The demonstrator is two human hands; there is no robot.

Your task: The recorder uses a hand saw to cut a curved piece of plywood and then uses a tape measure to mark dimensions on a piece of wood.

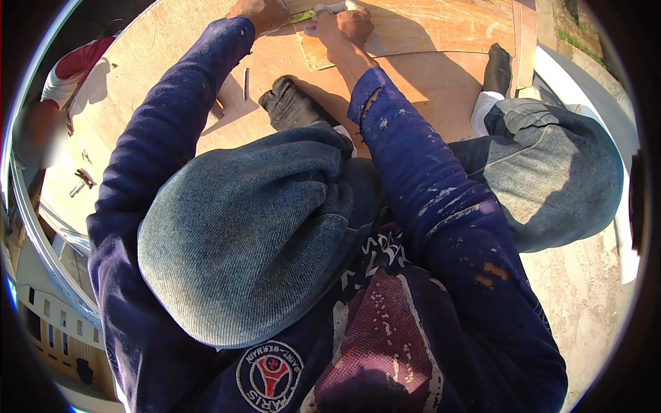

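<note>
You are wearing a dark blue top (482, 358) that is carrying lettering on its front. On the near left, a round badge (269, 376) with a pale rim is showing white capitals curving around a red emblem, upside down to you. Farther off and to the right, larger white letters (375, 258) are bordering the maroon panel (379, 323), creasing into the cloth and partly hidden.

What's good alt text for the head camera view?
At the top, a bare left hand and a bare right hand flank a yellow-green strip by a flat orange-brown wooden panel, over a pale wooden sheet. Dark-covered feet rest nearby; another person's red-and-white sleeve shows at left.
</note>
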